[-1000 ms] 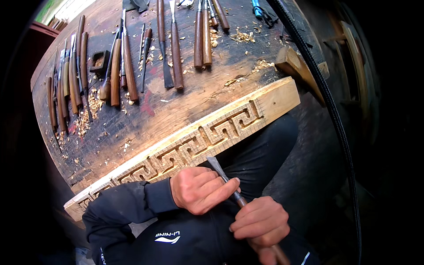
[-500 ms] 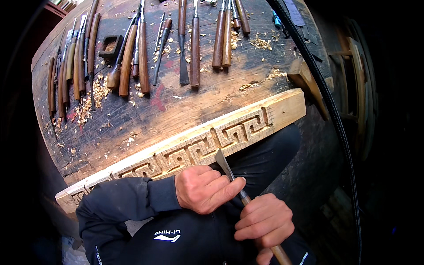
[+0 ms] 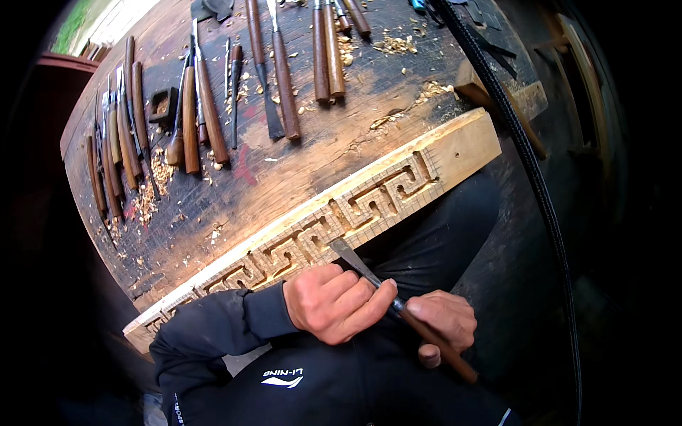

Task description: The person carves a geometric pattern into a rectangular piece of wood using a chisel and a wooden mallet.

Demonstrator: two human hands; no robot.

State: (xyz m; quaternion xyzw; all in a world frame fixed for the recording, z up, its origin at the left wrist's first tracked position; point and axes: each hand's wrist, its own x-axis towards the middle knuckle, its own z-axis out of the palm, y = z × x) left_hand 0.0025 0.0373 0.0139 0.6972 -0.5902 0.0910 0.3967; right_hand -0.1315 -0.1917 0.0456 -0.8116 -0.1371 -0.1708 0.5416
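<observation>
A wooden board (image 3: 465, 145) carved with a meander pattern and marked with pencil grid lines leans slantwise along the bench edge. A wood chisel (image 3: 355, 262) with a flat steel blade points up to the left, its tip on the board's lower border near the middle of the pattern. My left hand (image 3: 335, 304) is closed around the blade, the index finger lying along the metal. Behind it, my right hand (image 3: 447, 321) grips the brown wooden handle, whose butt end sticks out below. Part of the board's left side is hidden by my left sleeve.
Several chisels and gouges (image 3: 188, 128) lie in a row across the worn wooden bench (image 3: 284, 181). A small dark square box (image 3: 163, 106) sits among them, with wood shavings (image 3: 395, 45) scattered around. A wooden block (image 3: 472, 82) stands beyond the board's right end. A black braided cable (image 3: 536, 170) hangs down the right.
The chisel tip has shifted slightly left and down along the board. My right hand has turned on the handle, uncovering more of it. The whole view has tilted somewhat.
</observation>
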